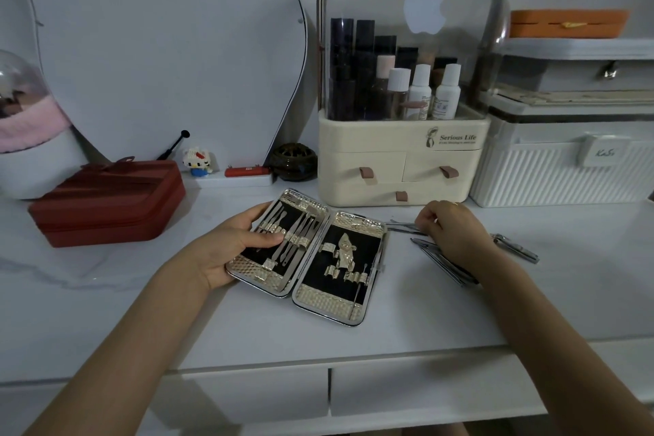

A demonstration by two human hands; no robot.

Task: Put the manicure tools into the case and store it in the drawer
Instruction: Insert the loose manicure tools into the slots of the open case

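Your manicure case (308,257) lies open on the white bench (106,294), near the middle and a little back from the front edge. Your left hand (230,244) holds its left half, thumb laid across the tools already slotted there, fingers curled under the far rim; that grip is clamped on the case. The right half shows mostly bare gold loops and one thin pick by its right edge.

Your right hand (449,226) sits toward the bench's right side, fingers curled down over thin metal tools (403,227). It seems to pinch one, but the fingertips are hidden under the knuckles, so I cannot tell whether that grip has closed on anything. Your wrist covers part of the tweezers (435,257), and the nail clippers (518,248) show only beyond it.

Two drawer fronts (407,389) run under the front edge; the picture's lower border cuts them off.
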